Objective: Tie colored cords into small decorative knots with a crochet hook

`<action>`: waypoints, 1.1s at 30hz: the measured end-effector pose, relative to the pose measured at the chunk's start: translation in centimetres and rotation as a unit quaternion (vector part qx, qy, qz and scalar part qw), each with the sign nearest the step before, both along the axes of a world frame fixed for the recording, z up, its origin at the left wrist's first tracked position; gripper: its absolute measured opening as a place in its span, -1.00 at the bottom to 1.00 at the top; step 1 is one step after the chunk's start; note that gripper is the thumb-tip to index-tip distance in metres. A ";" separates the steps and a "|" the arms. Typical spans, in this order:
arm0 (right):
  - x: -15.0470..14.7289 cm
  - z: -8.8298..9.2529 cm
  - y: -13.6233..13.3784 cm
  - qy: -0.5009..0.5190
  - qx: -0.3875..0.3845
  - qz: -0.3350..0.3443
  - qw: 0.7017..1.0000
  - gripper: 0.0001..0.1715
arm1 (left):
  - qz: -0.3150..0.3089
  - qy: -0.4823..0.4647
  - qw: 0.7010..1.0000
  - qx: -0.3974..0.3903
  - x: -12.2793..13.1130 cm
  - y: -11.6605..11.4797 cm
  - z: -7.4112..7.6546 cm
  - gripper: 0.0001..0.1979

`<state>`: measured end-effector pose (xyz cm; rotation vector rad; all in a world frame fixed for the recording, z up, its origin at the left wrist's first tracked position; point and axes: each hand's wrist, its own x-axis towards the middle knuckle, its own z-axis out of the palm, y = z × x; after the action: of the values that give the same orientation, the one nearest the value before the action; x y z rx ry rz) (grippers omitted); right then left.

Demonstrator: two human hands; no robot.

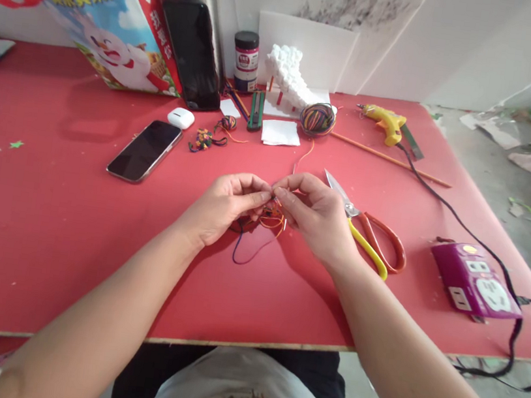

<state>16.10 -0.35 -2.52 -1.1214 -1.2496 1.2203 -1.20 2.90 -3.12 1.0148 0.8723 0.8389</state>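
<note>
My left hand [237, 205] and my right hand [315, 213] meet over the middle of the red table, thumbs and forefingers pinched together. Between them is multicoloured yarn [272, 213], orange and dark, in a small tangle partly hidden by my fingers. A loose loop of it hangs down onto the table. One strand runs back to a ball of multicoloured yarn [317, 119]. Just right of my right hand lie scissors [356, 221] with one red and one yellow handle, blades apart.
Left are a phone [144, 150], a white earbud case [180, 118] and a small knotted yarn piece [207, 140]. Behind stand a jar [246, 61], a green cutter [256, 111] and a white model [292, 81]. Right are a yellow glue gun [385, 122], its cord and a purple power strip [476, 281].
</note>
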 end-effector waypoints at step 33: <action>0.0 -0.5 0.1 0.007 -0.024 -0.029 0.999 -0.63 | -0.023 -0.019 0.999 -0.025 0.2 -0.1 0.4 -0.67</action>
<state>16.07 -0.26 -2.99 -1.1736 -1.1747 1.2175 -0.97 2.78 -2.74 0.9697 0.8308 0.7916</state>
